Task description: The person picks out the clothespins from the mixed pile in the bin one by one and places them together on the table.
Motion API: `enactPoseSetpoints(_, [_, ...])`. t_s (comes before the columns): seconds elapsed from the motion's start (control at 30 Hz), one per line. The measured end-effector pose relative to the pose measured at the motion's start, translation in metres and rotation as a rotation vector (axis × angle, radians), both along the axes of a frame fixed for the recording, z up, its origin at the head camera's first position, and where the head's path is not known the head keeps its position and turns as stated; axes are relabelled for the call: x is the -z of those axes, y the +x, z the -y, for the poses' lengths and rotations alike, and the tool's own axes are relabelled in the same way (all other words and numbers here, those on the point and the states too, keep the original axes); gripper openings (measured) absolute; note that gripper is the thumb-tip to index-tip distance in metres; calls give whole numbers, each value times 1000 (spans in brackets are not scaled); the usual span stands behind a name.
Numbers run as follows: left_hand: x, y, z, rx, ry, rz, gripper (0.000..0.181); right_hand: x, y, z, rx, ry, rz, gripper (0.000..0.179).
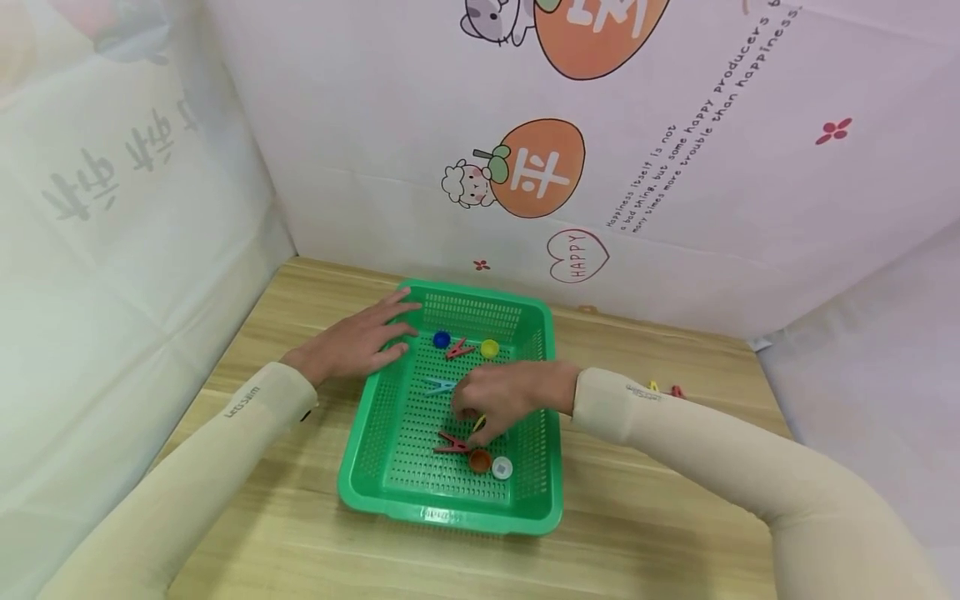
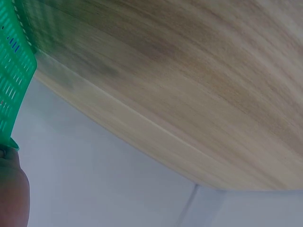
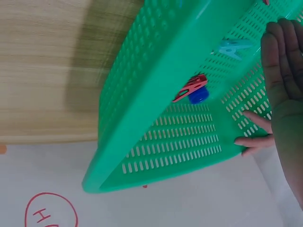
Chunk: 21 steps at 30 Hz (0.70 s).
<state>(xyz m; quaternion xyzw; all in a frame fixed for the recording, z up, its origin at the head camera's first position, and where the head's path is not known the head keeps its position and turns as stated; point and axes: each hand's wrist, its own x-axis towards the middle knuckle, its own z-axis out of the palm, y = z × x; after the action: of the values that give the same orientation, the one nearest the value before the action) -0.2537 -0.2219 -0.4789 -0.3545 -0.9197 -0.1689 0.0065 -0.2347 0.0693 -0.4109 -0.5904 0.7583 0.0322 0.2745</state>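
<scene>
My right hand (image 1: pixel 498 398) reaches down into the green plastic basket (image 1: pixel 557 467), thumb and fingers pinching a small yellow clothespin (image 1: pixel 479 423). Just below the fingertips lie a red clothespin (image 1: pixel 452 443), a brown cap (image 1: pixel 480 462) and a white cap (image 1: pixel 502 468). Beyond the hand are a light-blue clothespin (image 1: pixel 439 387), another red clothespin (image 1: pixel 459 350), a blue cap (image 1: pixel 442 339) and a yellow cap (image 1: pixel 489 348). Fingers spread, my left hand (image 1: pixel 363 340) rests over the basket's left rim. In the right wrist view its fingers (image 3: pixel 255 141) show inside the basket wall.
The basket stands on a wooden table (image 1: pixel 300 517). Right of it, partly behind the right sleeve (image 1: pixel 705 437), are a yellow clip (image 1: pixel 653 386) and a red clip (image 1: pixel 678 391). Printed white cloth (image 1: pixel 390 167) hangs along the table's far side and both flanks.
</scene>
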Motion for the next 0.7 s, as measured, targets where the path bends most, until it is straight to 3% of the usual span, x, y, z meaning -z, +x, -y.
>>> enactPoseSetpoints(0.3, [0, -2, 0, 2, -22, 3, 40, 7, 4, 9, -1, 27, 67, 29])
enactPoseSetpoints(0.7, [-1, -2, 0, -2, -25, 16, 40, 19, 5, 14, -11, 80, 65, 31])
